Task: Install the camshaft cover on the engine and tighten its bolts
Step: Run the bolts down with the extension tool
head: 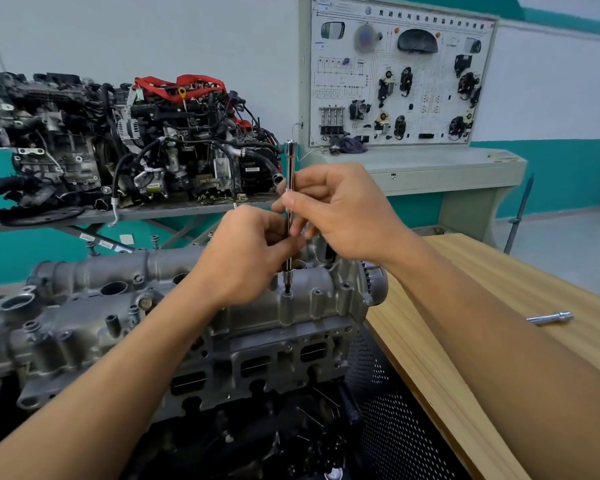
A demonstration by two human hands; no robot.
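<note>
The grey cast camshaft cover (194,306) lies on top of the engine (222,358) in the lower middle of the head view. A long chrome extension bar (289,161) stands upright with its socket tip on a bolt (287,295) near the cover's right end. My right hand (340,209) pinches the bar's upper shaft between thumb and fingers. My left hand (250,254) holds the lower shaft just above the bolt. Two loose bolts (155,240) stick up behind the cover's far edge.
A wooden bench (499,306) runs along the right, with a chrome tool (549,318) lying on it. Another engine (125,143) sits on a grey stand at the back left. A training board (399,71) with car parts stands against the wall.
</note>
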